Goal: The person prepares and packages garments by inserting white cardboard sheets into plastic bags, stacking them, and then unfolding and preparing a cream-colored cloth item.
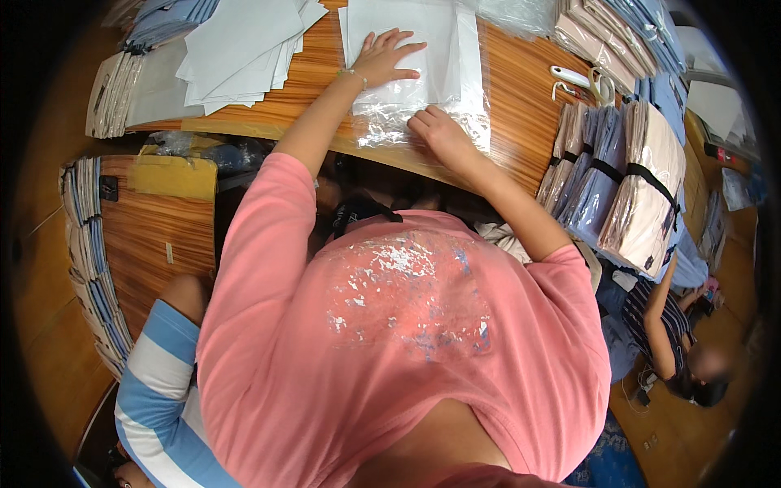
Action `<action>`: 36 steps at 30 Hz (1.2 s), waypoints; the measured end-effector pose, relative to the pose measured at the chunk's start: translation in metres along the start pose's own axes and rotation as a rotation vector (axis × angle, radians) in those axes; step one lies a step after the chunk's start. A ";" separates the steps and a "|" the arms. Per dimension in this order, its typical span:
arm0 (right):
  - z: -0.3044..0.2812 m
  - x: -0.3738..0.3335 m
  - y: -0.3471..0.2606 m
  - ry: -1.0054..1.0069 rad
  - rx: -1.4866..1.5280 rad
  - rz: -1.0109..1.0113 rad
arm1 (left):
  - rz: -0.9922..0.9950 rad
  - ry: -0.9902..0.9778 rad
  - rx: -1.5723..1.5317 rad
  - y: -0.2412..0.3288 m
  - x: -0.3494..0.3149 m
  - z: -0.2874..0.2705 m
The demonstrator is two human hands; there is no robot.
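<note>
My left hand (384, 63) lies flat with its fingers spread on a white sheet (415, 37) at the far middle of the wooden table. Clear plastic bags (382, 128) are layered with the sheet, their crinkled, shiny ends toward the table's near edge. Close to that end, my right hand (443, 134) has its fingers curled down onto the plastic and appears to pinch its edge. The fingertips are partly hidden, so how much plastic they hold is unclear.
Loose white paper sheets (244, 45) lie to the left beside bagged garments (114, 93). Scissors (602, 85) and a white-handled tool (569, 76) lie at right, near bagged garments bundled with black bands (651, 179). Another person (663, 325) is at the far right.
</note>
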State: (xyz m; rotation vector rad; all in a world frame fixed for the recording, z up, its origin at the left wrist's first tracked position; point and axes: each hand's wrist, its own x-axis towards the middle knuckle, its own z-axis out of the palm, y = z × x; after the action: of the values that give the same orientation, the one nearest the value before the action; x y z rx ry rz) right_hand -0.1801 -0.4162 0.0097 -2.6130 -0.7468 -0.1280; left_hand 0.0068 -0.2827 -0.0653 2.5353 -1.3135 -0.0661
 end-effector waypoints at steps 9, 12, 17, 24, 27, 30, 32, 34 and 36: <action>0.012 -0.043 -0.043 0.103 0.224 0.193 | 0.000 0.128 -0.126 0.001 0.001 -0.033; 0.004 -0.041 -0.039 0.197 0.258 0.280 | 0.141 0.252 -0.328 0.062 -0.041 -0.078; 0.007 -0.034 -0.048 0.254 0.294 0.267 | 0.010 0.014 -0.200 0.113 -0.146 -0.055; 0.004 -0.064 -0.053 0.257 0.326 0.355 | 0.044 0.253 -0.197 0.114 -0.166 -0.027; -0.021 -0.072 -0.053 0.162 -0.001 0.452 | 0.012 0.231 -0.198 0.110 -0.169 -0.025; -0.010 -0.083 -0.038 0.112 -0.185 0.337 | 0.006 0.233 -0.235 0.113 -0.172 -0.028; -0.003 -0.092 -0.024 0.084 -0.165 0.316 | 0.009 0.209 -0.181 0.119 -0.172 -0.038; -0.001 -0.098 -0.012 0.043 -0.034 0.355 | -0.005 0.180 -0.143 0.119 -0.175 -0.044; 0.002 -0.100 -0.005 0.038 0.029 0.404 | -0.033 0.147 -0.134 0.117 -0.181 -0.045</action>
State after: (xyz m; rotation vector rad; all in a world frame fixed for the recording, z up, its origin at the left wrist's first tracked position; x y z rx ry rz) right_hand -0.2676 -0.4603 -0.0105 -2.6649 -0.1952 -0.0463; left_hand -0.1842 -0.1899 -0.0064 2.4002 -1.1716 0.0243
